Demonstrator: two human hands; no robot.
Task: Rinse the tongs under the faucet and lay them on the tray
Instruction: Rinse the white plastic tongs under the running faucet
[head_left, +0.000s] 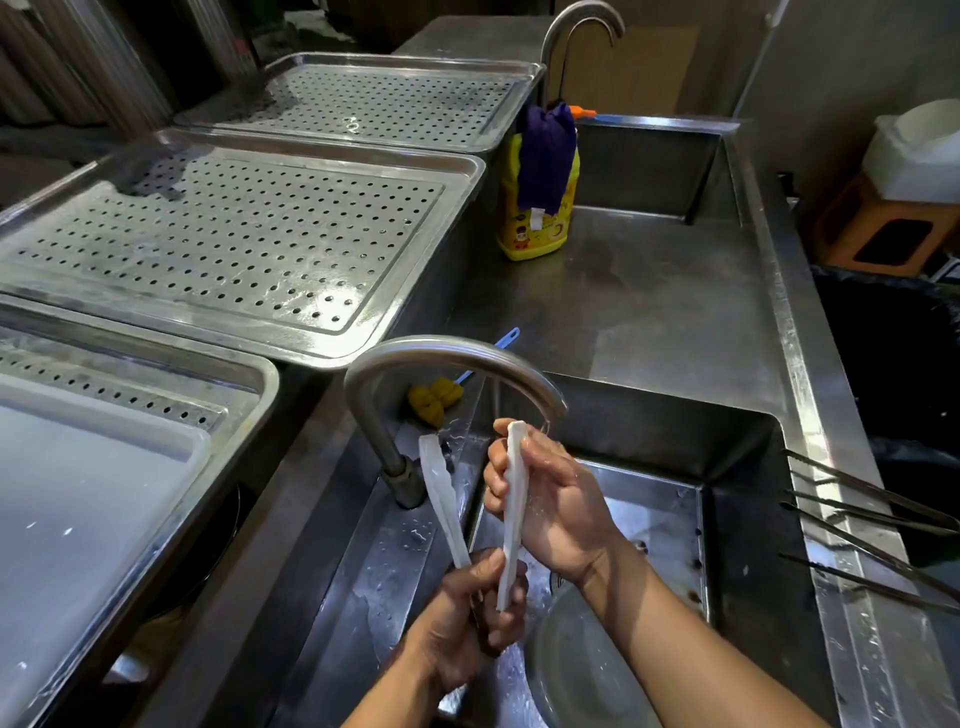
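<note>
White plastic tongs (441, 499) stand upright over the sink (748, 519), their two arms spread in a V. My left hand (462, 623) grips the hinged lower end. My right hand (545, 499) wraps around the right arm of the tongs, fingers near its tip, right under the spout of the curved steel faucet (447, 353). Both hands look wet; a running stream is hard to make out. A perforated steel tray (415, 291) lies on the counter at left, beyond the faucet.
A second perforated tray (405, 65) sits farther back, and a third tray with a white board (93, 493) at near left. A yellow detergent bottle (535, 208) with a purple cloth stands behind. Metal tongs (872, 525) rest on the sink's right rim. A yellow sponge brush (434, 397) lies by the faucet.
</note>
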